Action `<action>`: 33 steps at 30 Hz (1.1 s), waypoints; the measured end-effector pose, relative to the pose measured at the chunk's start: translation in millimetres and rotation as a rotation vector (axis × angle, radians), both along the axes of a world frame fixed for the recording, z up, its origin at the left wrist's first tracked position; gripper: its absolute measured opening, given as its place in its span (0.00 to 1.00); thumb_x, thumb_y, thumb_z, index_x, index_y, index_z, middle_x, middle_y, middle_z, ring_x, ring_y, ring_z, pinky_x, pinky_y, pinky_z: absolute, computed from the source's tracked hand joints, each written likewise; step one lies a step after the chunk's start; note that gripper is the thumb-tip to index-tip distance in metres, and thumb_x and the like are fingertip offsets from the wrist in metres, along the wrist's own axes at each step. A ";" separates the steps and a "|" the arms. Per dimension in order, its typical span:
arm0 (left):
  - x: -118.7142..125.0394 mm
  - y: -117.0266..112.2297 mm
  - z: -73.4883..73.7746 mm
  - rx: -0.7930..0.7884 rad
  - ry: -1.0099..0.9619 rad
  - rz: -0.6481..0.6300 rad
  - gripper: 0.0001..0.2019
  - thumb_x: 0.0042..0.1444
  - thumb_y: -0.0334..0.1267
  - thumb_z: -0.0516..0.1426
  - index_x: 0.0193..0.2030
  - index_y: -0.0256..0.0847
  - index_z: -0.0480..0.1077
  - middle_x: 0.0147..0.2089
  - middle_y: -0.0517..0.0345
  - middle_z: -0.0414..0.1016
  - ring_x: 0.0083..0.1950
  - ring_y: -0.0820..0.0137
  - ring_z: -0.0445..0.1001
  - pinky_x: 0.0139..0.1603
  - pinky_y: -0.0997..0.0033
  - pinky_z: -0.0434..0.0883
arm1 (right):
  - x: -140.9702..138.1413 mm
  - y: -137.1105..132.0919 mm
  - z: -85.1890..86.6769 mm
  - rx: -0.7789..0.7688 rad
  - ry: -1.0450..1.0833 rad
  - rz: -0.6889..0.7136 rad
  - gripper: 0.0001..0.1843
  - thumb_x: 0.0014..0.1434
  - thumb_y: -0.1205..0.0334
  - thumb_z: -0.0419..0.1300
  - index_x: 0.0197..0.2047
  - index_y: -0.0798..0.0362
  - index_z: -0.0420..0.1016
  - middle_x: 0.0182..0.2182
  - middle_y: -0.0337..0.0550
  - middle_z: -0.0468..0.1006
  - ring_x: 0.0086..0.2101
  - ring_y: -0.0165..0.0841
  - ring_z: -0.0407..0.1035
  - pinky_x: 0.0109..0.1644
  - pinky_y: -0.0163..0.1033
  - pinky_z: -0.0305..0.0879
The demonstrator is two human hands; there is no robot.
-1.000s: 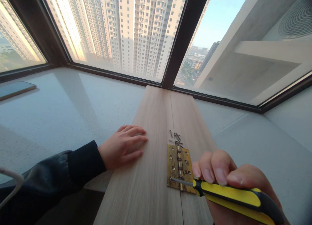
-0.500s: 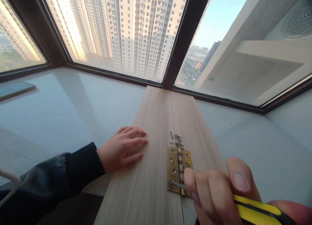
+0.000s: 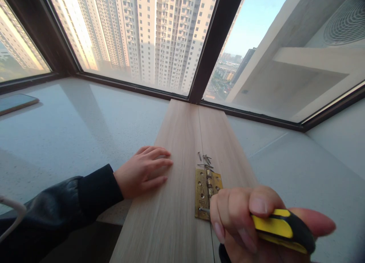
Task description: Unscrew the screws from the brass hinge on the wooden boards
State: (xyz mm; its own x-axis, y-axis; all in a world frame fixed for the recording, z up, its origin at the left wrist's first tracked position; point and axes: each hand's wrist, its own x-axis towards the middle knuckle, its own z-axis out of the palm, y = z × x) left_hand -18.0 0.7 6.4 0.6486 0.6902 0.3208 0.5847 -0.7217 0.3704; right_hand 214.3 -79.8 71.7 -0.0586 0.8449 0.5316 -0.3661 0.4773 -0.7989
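My right hand [image 3: 242, 213] is closed around the yellow and black handle of a screwdriver [image 3: 281, 229]. Its metal shaft reaches left to a hole at the near-left corner of a brass hinge [image 3: 202, 189]; the exact contact at the tip is too small to make out. The hinge lies opened flat across the seam between two pale wooden boards [image 3: 171, 202], and my right hand hides its near-right part. Several loose screws [image 3: 207, 159] lie just beyond the hinge. My left hand [image 3: 145, 171] rests open on the left board's edge, fingers spread, holding nothing.
The boards lie on a white speckled sill [image 3: 94, 122] and reach the dark window frame [image 3: 196, 84]. A phone [image 3: 18, 102] lies on the sill at far left. A pale cable-like loop [image 3: 15, 213] shows at the lower left edge.
My right hand has turned on the screwdriver, its thumb now lying along the handle, and more of the handle shows. My left hand stays in place on the board.
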 end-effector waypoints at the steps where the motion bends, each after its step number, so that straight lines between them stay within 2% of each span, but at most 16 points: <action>1: 0.2 -0.2 -0.3 0.000 -0.010 0.001 0.16 0.59 0.43 0.54 0.54 0.47 0.67 0.58 0.52 0.66 0.58 0.58 0.63 0.58 0.53 0.58 | -1.7 0.4 0.8 -0.038 0.031 0.083 0.23 0.67 0.41 0.48 0.39 0.46 0.77 0.14 0.34 0.60 0.17 0.28 0.57 0.24 0.34 0.65; 3: 0.3 -0.4 -0.8 -0.002 -0.019 -0.006 0.16 0.59 0.43 0.54 0.54 0.47 0.67 0.58 0.52 0.66 0.58 0.58 0.63 0.58 0.53 0.58 | -3.2 -0.5 2.0 -0.112 0.048 0.176 0.23 0.67 0.40 0.47 0.37 0.46 0.74 0.12 0.31 0.54 0.15 0.28 0.51 0.23 0.34 0.61; 5: 0.1 -0.3 -1.2 -0.002 -0.018 -0.009 0.16 0.59 0.43 0.54 0.54 0.47 0.67 0.58 0.52 0.66 0.58 0.58 0.63 0.58 0.53 0.58 | -1.6 -2.9 1.9 -0.143 0.045 0.156 0.20 0.64 0.39 0.52 0.37 0.47 0.71 0.13 0.30 0.55 0.16 0.28 0.50 0.25 0.35 0.62; 9: -0.4 0.0 -1.5 0.005 -0.008 -0.005 0.17 0.59 0.44 0.54 0.54 0.47 0.67 0.58 0.52 0.66 0.58 0.58 0.63 0.58 0.53 0.58 | 10.0 -5.9 -2.4 -0.058 0.007 -0.011 0.21 0.54 0.39 0.64 0.33 0.49 0.70 0.24 0.36 0.66 0.24 0.30 0.61 0.32 0.38 0.67; 12: -0.7 0.0 -1.2 0.007 -0.006 -0.008 0.17 0.59 0.44 0.53 0.54 0.46 0.67 0.58 0.52 0.66 0.58 0.59 0.63 0.58 0.53 0.58 | 21.5 -4.8 -5.2 0.015 -0.086 -0.123 0.20 0.54 0.40 0.65 0.34 0.49 0.74 0.29 0.39 0.67 0.30 0.33 0.64 0.38 0.42 0.70; 15: -0.7 -0.1 -0.9 0.007 -0.001 -0.007 0.17 0.59 0.43 0.54 0.54 0.46 0.67 0.58 0.51 0.66 0.58 0.59 0.63 0.58 0.54 0.58 | 26.1 -0.5 -3.4 0.030 -0.157 -0.113 0.20 0.57 0.41 0.63 0.40 0.49 0.77 0.29 0.40 0.68 0.31 0.33 0.65 0.45 0.46 0.71; 17: -0.5 -0.3 -0.6 0.006 0.004 -0.006 0.17 0.59 0.43 0.54 0.54 0.46 0.67 0.59 0.51 0.65 0.59 0.58 0.62 0.58 0.54 0.58 | 21.6 3.8 -0.1 -0.029 -0.133 -0.036 0.20 0.57 0.42 0.63 0.44 0.48 0.77 0.30 0.40 0.71 0.33 0.32 0.67 0.49 0.46 0.70; 19: -0.3 -0.5 -0.2 0.005 0.004 -0.007 0.17 0.59 0.43 0.54 0.54 0.46 0.67 0.59 0.51 0.65 0.58 0.58 0.63 0.58 0.53 0.58 | 11.9 8.1 3.6 -0.092 -0.018 0.082 0.19 0.59 0.41 0.62 0.46 0.46 0.77 0.28 0.38 0.72 0.29 0.29 0.66 0.47 0.42 0.71; 20: -0.2 -0.6 0.1 0.005 0.003 -0.008 0.17 0.59 0.43 0.54 0.54 0.46 0.67 0.59 0.50 0.65 0.58 0.58 0.63 0.58 0.53 0.58 | 6.3 9.8 5.2 -0.109 0.053 0.156 0.19 0.60 0.41 0.61 0.45 0.44 0.77 0.25 0.35 0.70 0.25 0.26 0.64 0.42 0.38 0.72; 22: 0.0 -0.9 0.6 0.006 -0.002 -0.011 0.17 0.59 0.43 0.54 0.54 0.46 0.67 0.58 0.50 0.66 0.58 0.58 0.63 0.58 0.53 0.59 | -2.9 11.1 7.8 -0.144 0.147 0.278 0.19 0.62 0.38 0.55 0.42 0.42 0.77 0.17 0.31 0.62 0.18 0.24 0.55 0.31 0.30 0.67; 24: 0.1 -1.1 0.9 0.005 -0.007 -0.009 0.17 0.59 0.43 0.54 0.54 0.46 0.67 0.58 0.50 0.66 0.58 0.58 0.63 0.58 0.53 0.59 | -6.3 9.5 9.4 -0.168 0.166 0.306 0.22 0.63 0.36 0.51 0.41 0.43 0.75 0.14 0.29 0.55 0.16 0.25 0.49 0.26 0.30 0.60; 27: 0.0 -1.2 0.8 -0.003 -0.008 -0.005 0.16 0.59 0.43 0.54 0.54 0.46 0.67 0.58 0.51 0.66 0.59 0.58 0.63 0.58 0.53 0.59 | -0.4 3.8 9.0 -0.166 0.076 0.214 0.24 0.58 0.34 0.56 0.37 0.47 0.72 0.16 0.31 0.60 0.17 0.27 0.53 0.29 0.36 0.62; 30: -0.3 -0.9 0.4 -0.007 -0.008 -0.009 0.17 0.59 0.43 0.54 0.54 0.46 0.67 0.58 0.51 0.66 0.58 0.58 0.63 0.58 0.53 0.58 | 9.1 -0.9 5.5 -0.116 0.004 0.024 0.22 0.52 0.37 0.65 0.32 0.48 0.72 0.25 0.36 0.67 0.25 0.32 0.63 0.34 0.40 0.67; 33: -0.3 -0.8 0.7 -0.008 -0.006 -0.006 0.17 0.59 0.43 0.54 0.54 0.46 0.67 0.58 0.51 0.66 0.58 0.57 0.63 0.58 0.52 0.58 | 13.3 -0.5 1.6 -0.056 -0.024 -0.148 0.21 0.51 0.38 0.66 0.31 0.48 0.76 0.27 0.38 0.68 0.28 0.33 0.64 0.37 0.41 0.70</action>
State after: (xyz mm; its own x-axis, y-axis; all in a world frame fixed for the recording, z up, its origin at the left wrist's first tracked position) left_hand -18.2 -0.2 7.1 0.6512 0.6886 0.3191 0.5778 -0.7224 0.3799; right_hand 227.6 -80.3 73.3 0.0561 0.8735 0.4835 -0.2754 0.4790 -0.8335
